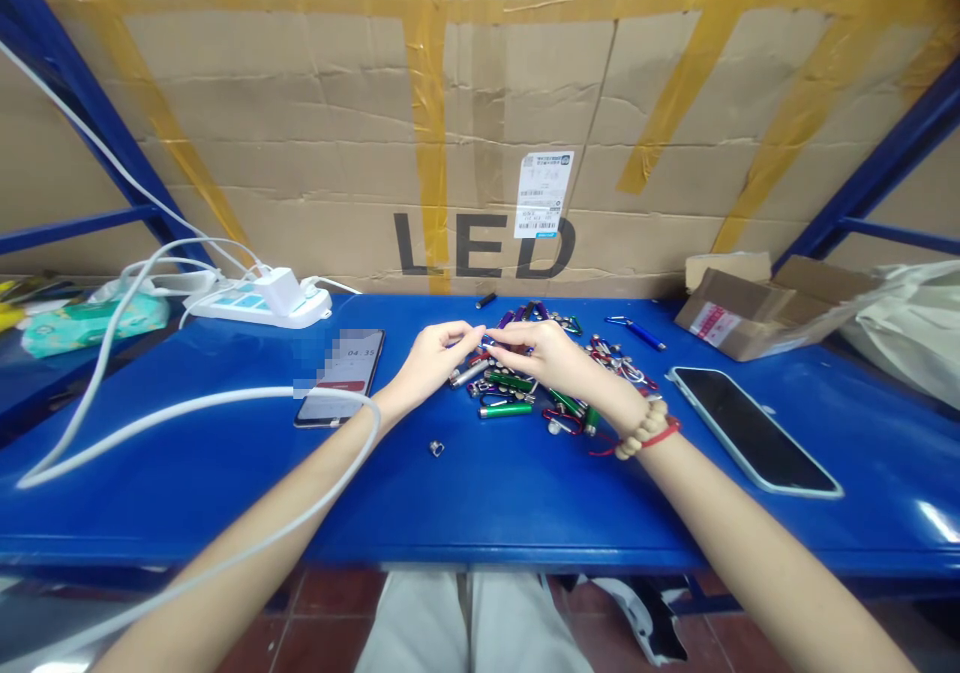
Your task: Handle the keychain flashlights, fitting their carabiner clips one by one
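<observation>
My left hand (439, 358) and my right hand (544, 353) meet over a pile of small parts, fingers pinched together. Between the fingertips is a small blue metal piece (487, 341), mostly covered, so its kind is unclear. Under and around my hands lie coloured metal tubes like mini flashlight bodies, among them a green tube (505, 410) at the near edge and a silver tube (471, 371). Carabiner clips, one of them red (562, 420), are mixed in. Closer to me, apart from the pile, sits a small silver part (436, 448).
Left of the pile lies a lit phone (341, 378), with a white cable (187, 408) looping across my left forearm. A power strip (262, 303) is behind it. To the right are a dark-screened phone (754, 428), an open carton (750, 303) and a blue tube with clip (637, 331).
</observation>
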{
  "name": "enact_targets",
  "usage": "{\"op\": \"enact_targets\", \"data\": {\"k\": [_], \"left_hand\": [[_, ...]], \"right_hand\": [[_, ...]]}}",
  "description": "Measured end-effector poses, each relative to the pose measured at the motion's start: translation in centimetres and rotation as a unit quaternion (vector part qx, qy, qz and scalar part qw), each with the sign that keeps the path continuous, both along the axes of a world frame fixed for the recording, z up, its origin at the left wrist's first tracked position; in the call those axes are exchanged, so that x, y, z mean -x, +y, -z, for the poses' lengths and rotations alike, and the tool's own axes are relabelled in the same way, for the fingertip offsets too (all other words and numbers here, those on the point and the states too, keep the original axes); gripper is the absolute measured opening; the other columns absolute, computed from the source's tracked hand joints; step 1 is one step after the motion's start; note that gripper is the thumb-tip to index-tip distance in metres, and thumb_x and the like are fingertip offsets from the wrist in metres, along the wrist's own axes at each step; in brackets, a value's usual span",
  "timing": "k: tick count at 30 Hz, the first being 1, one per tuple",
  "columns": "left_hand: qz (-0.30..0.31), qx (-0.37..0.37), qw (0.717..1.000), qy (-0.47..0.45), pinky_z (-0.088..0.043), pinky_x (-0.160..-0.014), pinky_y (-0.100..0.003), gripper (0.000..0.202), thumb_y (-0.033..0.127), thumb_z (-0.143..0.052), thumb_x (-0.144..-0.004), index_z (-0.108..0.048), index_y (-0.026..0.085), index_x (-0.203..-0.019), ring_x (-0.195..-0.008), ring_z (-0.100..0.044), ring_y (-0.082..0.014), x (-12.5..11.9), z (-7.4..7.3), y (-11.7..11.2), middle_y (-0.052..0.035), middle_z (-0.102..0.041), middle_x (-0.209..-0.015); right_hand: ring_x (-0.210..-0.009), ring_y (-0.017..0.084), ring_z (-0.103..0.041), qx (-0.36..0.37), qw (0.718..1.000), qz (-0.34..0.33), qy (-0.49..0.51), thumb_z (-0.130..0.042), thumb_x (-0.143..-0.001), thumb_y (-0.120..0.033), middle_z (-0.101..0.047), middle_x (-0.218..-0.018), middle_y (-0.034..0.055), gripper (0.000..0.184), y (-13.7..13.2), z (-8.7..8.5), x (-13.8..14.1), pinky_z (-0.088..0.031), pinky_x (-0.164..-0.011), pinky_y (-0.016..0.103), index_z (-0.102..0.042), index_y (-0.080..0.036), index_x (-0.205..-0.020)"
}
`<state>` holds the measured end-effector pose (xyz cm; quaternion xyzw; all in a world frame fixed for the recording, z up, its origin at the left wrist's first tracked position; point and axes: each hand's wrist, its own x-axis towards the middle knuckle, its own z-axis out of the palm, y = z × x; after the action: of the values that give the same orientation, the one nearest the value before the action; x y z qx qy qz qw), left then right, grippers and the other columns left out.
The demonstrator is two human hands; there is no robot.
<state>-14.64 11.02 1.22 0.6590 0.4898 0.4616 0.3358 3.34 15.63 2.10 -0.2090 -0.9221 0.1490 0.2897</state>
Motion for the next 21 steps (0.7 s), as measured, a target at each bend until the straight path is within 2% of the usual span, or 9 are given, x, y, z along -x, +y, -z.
{"op": "enact_targets", "data": {"k": [3,7,9,16,21], "left_hand": [[0.005,0.006,1.0,-0.01,-0.024,-0.045,-0.019,0.034,0.046,-0.052,-0.081,-0.058,0.014,-0.071,-0.046,-0.031,-0.005,-0.08,0.03,-0.06,0.0058,-0.043,-0.055],[-0.001,-0.001,1.0,-0.016,-0.023,-0.044,-0.019,0.035,0.047,-0.053,-0.081,-0.057,0.014,-0.07,-0.044,-0.03,-0.0048,-0.21,-0.07,-0.08,0.0059,-0.042,-0.053],[0.002,-0.001,1.0,-0.019,-0.023,-0.043,-0.019,0.035,0.046,-0.052,-0.082,-0.057,0.014,-0.07,-0.043,-0.03,-0.0048,-0.22,-0.1,-0.07,0.0059,-0.041,-0.053],[0.007,-0.021,1.0,-0.017,-0.022,-0.043,-0.019,0.035,0.046,-0.048,-0.084,-0.058,0.014,-0.073,-0.045,-0.029,-0.0053,-0.18,0.14,0.13,0.0061,-0.038,-0.051],[0.033,-0.002,0.998,-0.062,-0.023,-0.044,-0.02,0.03,0.044,-0.052,-0.081,-0.058,0.014,-0.082,-0.045,-0.032,-0.0065,0.0,0.45,0.43,0.0065,-0.037,-0.051]], "right_hand": [[-0.064,0.012,-0.055,-0.017,1.0,0.012,0.015,-0.049,-0.089,-0.026,-0.066,-0.073,0.0038,0.025,0.03,0.16,0.11,-0.039,-0.061,0.022,-0.069,-0.013,-0.095],[-0.058,0.01,-0.051,-0.043,0.998,0.037,0.041,-0.049,-0.089,-0.023,-0.062,-0.065,0.0029,0.026,-0.12,0.35,0.57,-0.036,-0.056,0.021,-0.071,-0.012,-0.078],[-0.055,0.009,-0.05,-0.054,0.996,0.046,0.056,-0.049,-0.088,-0.022,-0.061,-0.063,0.0025,0.027,-0.18,0.44,0.77,-0.035,-0.054,0.02,-0.071,-0.012,-0.076],[-0.052,0.009,-0.05,-0.097,0.987,0.083,0.094,-0.053,-0.086,-0.022,-0.061,-0.061,0.0015,0.022,-0.05,0.71,0.9,-0.037,-0.053,0.02,-0.073,-0.012,-0.088],[-0.057,0.011,-0.057,-0.132,0.979,0.106,0.116,-0.051,-0.087,-0.021,-0.065,-0.066,0.0039,0.025,0.28,1.01,0.95,-0.042,-0.058,0.021,-0.072,-0.01,-0.095]]}}
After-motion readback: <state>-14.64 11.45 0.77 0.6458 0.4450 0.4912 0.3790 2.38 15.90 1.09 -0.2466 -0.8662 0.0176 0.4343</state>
